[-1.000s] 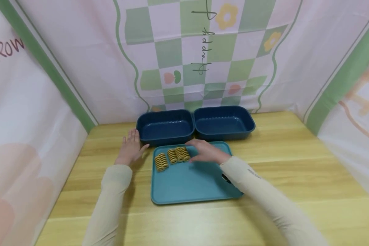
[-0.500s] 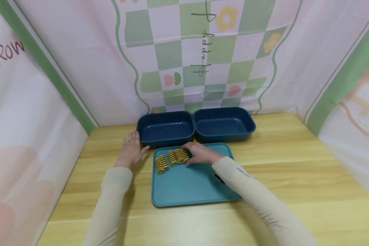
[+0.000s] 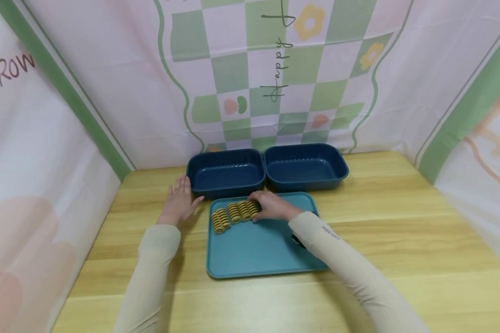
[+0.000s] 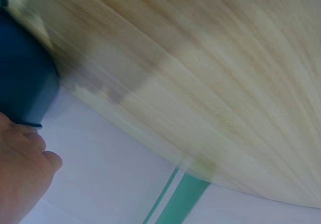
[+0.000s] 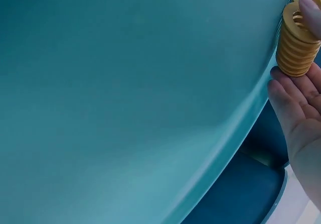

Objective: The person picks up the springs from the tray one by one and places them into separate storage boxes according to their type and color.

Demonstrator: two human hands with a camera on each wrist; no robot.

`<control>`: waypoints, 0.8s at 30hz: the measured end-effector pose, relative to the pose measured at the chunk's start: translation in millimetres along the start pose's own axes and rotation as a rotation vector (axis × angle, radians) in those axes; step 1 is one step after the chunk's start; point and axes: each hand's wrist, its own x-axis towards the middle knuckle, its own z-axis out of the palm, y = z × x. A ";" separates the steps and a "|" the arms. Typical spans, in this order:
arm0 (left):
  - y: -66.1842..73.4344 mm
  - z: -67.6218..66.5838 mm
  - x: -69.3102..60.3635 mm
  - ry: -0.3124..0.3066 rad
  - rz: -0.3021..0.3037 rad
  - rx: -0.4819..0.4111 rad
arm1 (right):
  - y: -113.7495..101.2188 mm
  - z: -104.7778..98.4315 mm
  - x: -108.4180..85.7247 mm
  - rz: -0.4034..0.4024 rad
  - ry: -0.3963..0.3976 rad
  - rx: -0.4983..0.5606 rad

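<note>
Several yellow coil springs lie in two groups along the back left of the teal tray [image 3: 258,254]. The right hand [image 3: 273,206] has its thumb and fingers around the two ends of the rightmost spring [image 3: 253,209]; in the right wrist view the thumb covers part of the near end of that spring [image 5: 296,45], with the fingers of the right hand [image 5: 308,128] at its far end. The left hand [image 3: 178,203] lies with fingers extended against the left side of the left blue bin [image 3: 227,190], also visible in the left wrist view beside the hand [image 4: 25,158].
A right blue bin [image 3: 306,185] stands beside the left one behind the tray, both with nothing inside. The wooden table [image 3: 400,231] extends on both sides. Printed cloth [image 3: 229,74] hangs behind and at both sides.
The right hand has moved left and closed in around the rightmost spring. The left hand has stayed at the left bin.
</note>
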 end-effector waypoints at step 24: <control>-1.7 2.0 0.1 -0.004 -0.005 -0.029 | 12.7 -21.9 -28.4 0.057 0.146 0.817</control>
